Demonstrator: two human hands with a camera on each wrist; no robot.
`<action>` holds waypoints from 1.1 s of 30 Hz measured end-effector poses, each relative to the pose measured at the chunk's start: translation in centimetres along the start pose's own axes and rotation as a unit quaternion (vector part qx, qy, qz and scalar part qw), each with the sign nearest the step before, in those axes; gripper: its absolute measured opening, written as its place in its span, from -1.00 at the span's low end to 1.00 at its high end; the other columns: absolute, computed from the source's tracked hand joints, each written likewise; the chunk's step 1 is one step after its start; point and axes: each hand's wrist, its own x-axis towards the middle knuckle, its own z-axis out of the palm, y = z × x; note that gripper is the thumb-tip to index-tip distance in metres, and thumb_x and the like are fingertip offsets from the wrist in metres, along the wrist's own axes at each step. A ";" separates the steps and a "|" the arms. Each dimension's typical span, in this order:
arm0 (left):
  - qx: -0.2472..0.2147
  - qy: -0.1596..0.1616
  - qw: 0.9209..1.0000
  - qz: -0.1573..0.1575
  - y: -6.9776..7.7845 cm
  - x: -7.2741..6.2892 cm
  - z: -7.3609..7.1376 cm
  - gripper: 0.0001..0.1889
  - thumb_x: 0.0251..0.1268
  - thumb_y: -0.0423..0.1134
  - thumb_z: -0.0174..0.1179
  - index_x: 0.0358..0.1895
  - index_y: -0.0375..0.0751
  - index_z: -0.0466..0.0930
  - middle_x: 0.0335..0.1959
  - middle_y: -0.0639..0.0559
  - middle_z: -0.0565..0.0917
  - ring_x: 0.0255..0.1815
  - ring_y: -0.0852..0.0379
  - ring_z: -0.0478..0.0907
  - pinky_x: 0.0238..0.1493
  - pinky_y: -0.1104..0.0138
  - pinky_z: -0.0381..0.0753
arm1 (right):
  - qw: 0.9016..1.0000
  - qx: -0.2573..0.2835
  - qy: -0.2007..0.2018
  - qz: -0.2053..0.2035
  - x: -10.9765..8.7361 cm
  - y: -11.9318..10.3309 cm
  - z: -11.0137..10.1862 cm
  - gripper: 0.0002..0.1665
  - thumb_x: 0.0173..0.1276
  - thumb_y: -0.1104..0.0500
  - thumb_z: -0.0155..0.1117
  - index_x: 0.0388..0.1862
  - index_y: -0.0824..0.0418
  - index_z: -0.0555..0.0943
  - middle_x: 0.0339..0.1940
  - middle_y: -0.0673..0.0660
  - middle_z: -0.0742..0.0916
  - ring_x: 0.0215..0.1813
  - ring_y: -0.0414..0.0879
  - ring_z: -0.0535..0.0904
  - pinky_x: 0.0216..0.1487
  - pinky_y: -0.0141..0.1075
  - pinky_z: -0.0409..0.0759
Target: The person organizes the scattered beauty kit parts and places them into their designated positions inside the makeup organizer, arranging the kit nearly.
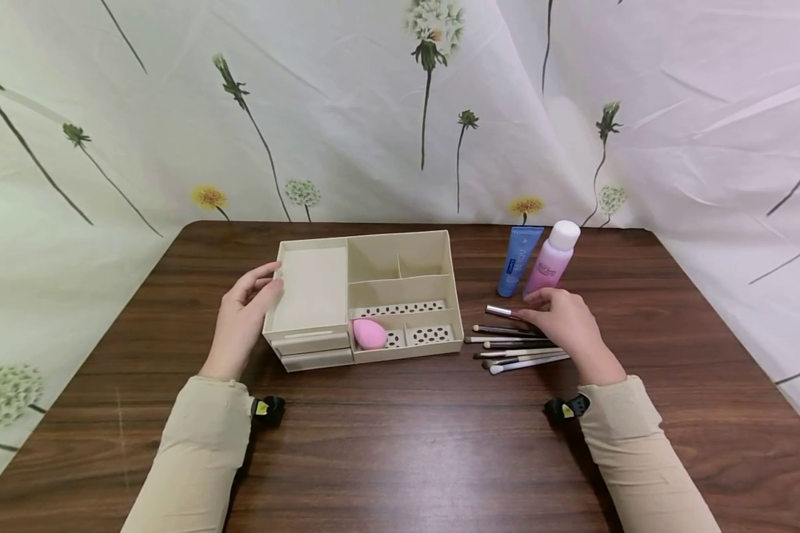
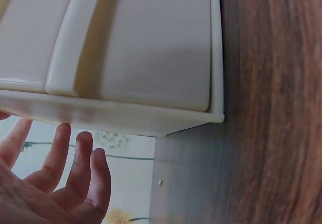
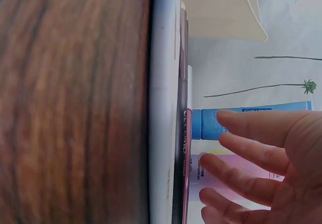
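A cream organizer box (image 1: pixel 403 279) with open compartments and drawers stands on the table. My left hand (image 1: pixel 238 314) is at its left side, fingertips touching the wall and the fingers loosely spread in the left wrist view. A pink makeup sponge (image 1: pixel 370 334) lies in a front compartment. My right hand (image 1: pixel 569 322) hovers over the end of a small silver-capped cosmetic tube (image 1: pixel 501 311), its fingers apart and holding nothing in the right wrist view. Several makeup brushes (image 1: pixel 523 354) lie just below that hand, their handles partly hidden by it.
Behind my right hand a blue squeeze tube (image 1: pixel 520 259) stands on its cap beside a pink bottle (image 1: pixel 552 259) with a white cap. A flower-printed cloth (image 1: pixel 347 111) hangs behind the brown wooden table (image 1: pixel 400 444).
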 end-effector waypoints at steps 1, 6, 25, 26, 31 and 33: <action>0.000 0.000 1.000 0.000 0.0 0.0 0.0 -0.49 0.47 0.07 0.05 0.40 0.03 0.44 -0.06 0.32 0.53 0.00 0.34 0.43 0.01 0.44 0.37 | 1.000 0.000 -0.004 0.002 0.0 0.1 0.0 -0.54 0.29 -0.03 0.39 0.01 0.28 0.68 -0.07 0.27 0.77 0.05 0.19 0.66 0.04 0.08 0.52; 0.001 0.001 1.000 -0.002 0.0 -0.1 0.0 -0.50 0.47 0.07 0.05 0.40 0.04 0.44 -0.07 0.33 0.52 -0.01 0.34 0.43 0.00 0.44 0.38 | 0.999 -0.004 -0.038 0.003 0.3 0.5 0.0 -0.55 0.32 0.02 0.35 0.04 0.33 0.65 -0.04 0.31 0.75 0.06 0.21 0.63 0.06 0.08 0.51; 0.002 0.004 1.000 0.007 -0.1 -0.1 0.0 -0.51 0.47 0.03 0.06 0.38 -0.02 0.46 -0.08 0.35 0.54 -0.02 0.35 0.44 -0.02 0.46 0.38 | 0.997 -0.017 -0.080 -0.011 0.7 1.2 0.2 -0.72 0.28 0.22 0.30 -0.07 0.35 0.69 -0.11 0.34 0.74 -0.02 0.19 0.62 0.02 0.06 0.52; 0.001 0.004 1.000 0.008 0.0 -0.1 0.0 -0.51 0.47 0.03 0.06 0.38 -0.02 0.46 -0.08 0.35 0.54 -0.02 0.35 0.44 -0.02 0.46 0.39 | 0.996 -0.018 -0.081 -0.011 0.7 1.3 0.1 -0.72 0.29 0.22 0.30 -0.08 0.35 0.69 -0.11 0.35 0.73 -0.02 0.20 0.61 0.02 0.06 0.52; 0.002 0.004 1.000 0.006 0.1 0.0 0.0 -0.51 0.47 0.03 0.06 0.38 -0.01 0.46 -0.07 0.34 0.53 -0.02 0.35 0.43 -0.02 0.46 0.38 | 0.996 -0.030 -0.086 -0.015 0.8 1.6 0.1 -0.73 0.28 0.21 0.32 -0.12 0.35 0.69 -0.11 0.35 0.73 -0.02 0.21 0.61 0.04 0.07 0.51; 0.001 0.004 1.000 0.004 0.1 0.0 0.1 -0.51 0.48 0.03 0.06 0.38 -0.01 0.46 -0.07 0.34 0.53 -0.02 0.35 0.43 -0.01 0.46 0.38 | 0.995 -0.035 -0.087 -0.017 0.9 1.7 0.0 -0.74 0.27 0.21 0.33 -0.14 0.35 0.69 -0.14 0.34 0.73 -0.03 0.21 0.61 0.04 0.08 0.51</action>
